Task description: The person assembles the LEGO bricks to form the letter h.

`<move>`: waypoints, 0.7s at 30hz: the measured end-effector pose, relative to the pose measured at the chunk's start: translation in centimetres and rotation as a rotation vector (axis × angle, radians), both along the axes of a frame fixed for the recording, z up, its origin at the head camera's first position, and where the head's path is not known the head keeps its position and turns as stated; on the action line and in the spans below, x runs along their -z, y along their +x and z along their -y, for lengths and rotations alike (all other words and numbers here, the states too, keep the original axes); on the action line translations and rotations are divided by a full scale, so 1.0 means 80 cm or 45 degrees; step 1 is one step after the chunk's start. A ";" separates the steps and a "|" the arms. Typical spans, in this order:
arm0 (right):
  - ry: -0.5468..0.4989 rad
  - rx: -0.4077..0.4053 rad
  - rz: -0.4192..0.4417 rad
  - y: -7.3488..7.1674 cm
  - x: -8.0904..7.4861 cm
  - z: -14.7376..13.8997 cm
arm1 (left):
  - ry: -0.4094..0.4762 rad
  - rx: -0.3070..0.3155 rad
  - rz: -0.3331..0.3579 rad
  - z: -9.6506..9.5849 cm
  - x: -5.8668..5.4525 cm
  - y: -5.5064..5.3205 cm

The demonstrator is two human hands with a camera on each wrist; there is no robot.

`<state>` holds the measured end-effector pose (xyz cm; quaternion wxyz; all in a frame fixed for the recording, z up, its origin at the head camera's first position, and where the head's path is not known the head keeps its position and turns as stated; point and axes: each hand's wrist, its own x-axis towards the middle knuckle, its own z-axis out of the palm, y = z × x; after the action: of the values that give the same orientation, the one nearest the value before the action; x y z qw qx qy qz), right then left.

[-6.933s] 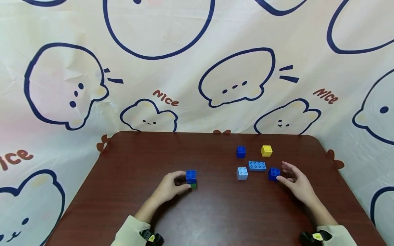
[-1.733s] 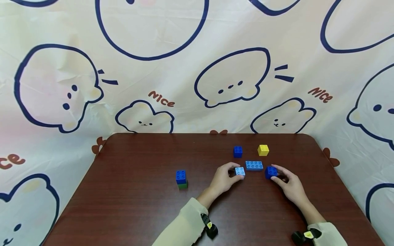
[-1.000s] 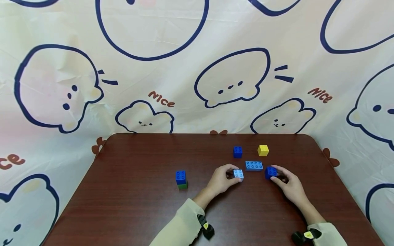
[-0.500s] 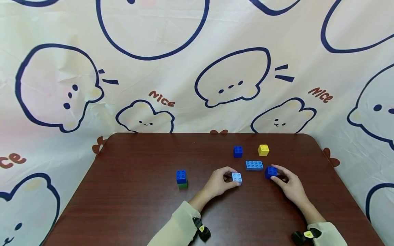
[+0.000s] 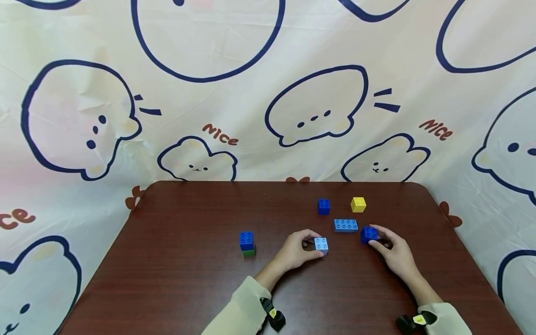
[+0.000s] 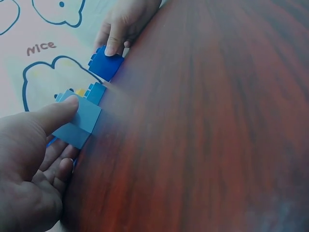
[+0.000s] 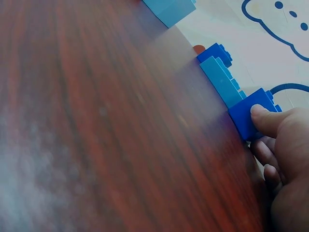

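My left hand (image 5: 295, 250) pinches a light blue square brick (image 5: 321, 245) between thumb and fingers, near the middle of the table. In the left wrist view the thumb lies across a side of that light blue brick (image 6: 87, 116), while the other fingers are partly hidden behind it. Farther right, my right hand (image 5: 395, 249) grips a dark blue brick (image 5: 368, 234) by its sides. The right wrist view has the thumb on the near face of this dark blue brick (image 7: 246, 116), close beside a longer blue brick (image 7: 222, 82).
Between and behind the hands lies the long medium-blue brick (image 5: 345, 225). Behind it are another dark blue brick (image 5: 324, 206) and a yellow brick (image 5: 358, 204). To the left stands a dark blue brick (image 5: 246, 240) on a green one (image 5: 249, 253). The brown table (image 5: 167, 279) meets a patterned cloth (image 5: 251, 107).
My left hand left the blue-and-green stack, took the light blue brick and drew it slightly left and nearer. My right hand closed around its dark blue brick and has stayed there.
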<state>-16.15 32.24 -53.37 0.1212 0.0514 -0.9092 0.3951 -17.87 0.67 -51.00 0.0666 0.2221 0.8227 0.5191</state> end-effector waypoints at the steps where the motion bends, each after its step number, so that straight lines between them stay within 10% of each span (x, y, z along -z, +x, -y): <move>1: 0.001 0.001 0.001 0.000 0.000 0.000 | 0.002 -0.001 0.002 0.000 0.000 0.000; 21: 0.000 -0.010 0.055 0.001 -0.007 0.000 | -0.011 -0.010 0.059 0.002 0.002 0.000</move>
<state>-16.10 32.23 -52.81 0.1000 0.0466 -0.9114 0.3965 -17.90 0.55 -51.18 0.0844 0.2066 0.8241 0.5207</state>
